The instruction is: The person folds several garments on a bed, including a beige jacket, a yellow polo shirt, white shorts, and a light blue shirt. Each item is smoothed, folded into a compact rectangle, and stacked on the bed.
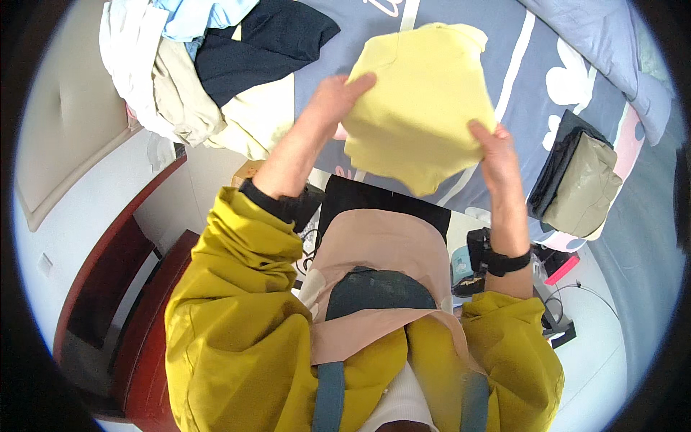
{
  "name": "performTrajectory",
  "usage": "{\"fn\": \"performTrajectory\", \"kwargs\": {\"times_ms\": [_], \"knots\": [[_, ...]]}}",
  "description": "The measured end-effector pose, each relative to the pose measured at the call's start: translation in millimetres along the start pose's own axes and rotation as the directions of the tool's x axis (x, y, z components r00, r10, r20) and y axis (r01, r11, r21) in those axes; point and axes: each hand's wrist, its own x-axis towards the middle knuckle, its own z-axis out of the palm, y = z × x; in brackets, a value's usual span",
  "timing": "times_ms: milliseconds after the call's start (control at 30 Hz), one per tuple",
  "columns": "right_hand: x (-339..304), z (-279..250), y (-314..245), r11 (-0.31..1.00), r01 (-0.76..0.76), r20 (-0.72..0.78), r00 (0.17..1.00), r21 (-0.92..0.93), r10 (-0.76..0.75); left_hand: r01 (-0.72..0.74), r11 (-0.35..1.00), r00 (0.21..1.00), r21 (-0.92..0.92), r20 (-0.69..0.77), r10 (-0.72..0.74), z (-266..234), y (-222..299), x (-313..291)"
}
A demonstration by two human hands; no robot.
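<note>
A pale yellow garment, partly folded, hangs between my two hands above the bed. My left hand pinches its left side, thumb on top. On the right, my right hand grips the lower right edge of the cloth. The garment's lower edge droops to a point, and its exact kind is hard to make out. Left of my left hand lies a heap of loose clothes: a dark navy garment, a beige garment, a white one, a light blue one and a pale yellow one.
The bed has a grey-blue patterned sheet. Folded clothes, one black and one olive-grey, lie at its right edge. A lavender quilt is bunched at the far right. A dark red wooden bench stands at the lower left.
</note>
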Motion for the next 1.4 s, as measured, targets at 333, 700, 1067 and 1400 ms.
{"fn": "performTrajectory", "kwargs": {"times_ms": [333,700,1067,1400], "knots": [[-73,1,-78,0.879,0.428,-0.098,0.885,-0.209,-0.455,-0.637,0.765,0.765,0.093,-0.047,0.643,8,74,-94],[24,-33,173,0.84,-0.266,-0.222,0.958,-0.473,0.179,-0.135,0.804,0.984,0.579,-0.021,0.18,5,-170,31],[75,-23,101,0.926,-0.106,-0.427,0.902,-0.361,-0.063,-0.19,0.87,0.957,0.455,-0.113,0.268,18,-153,52],[153,-44,14,0.995,0.052,-0.103,0.993,-0.08,-0.061,-0.161,0.965,0.977,0.209,-0.107,0.186,23,-149,60]]}}
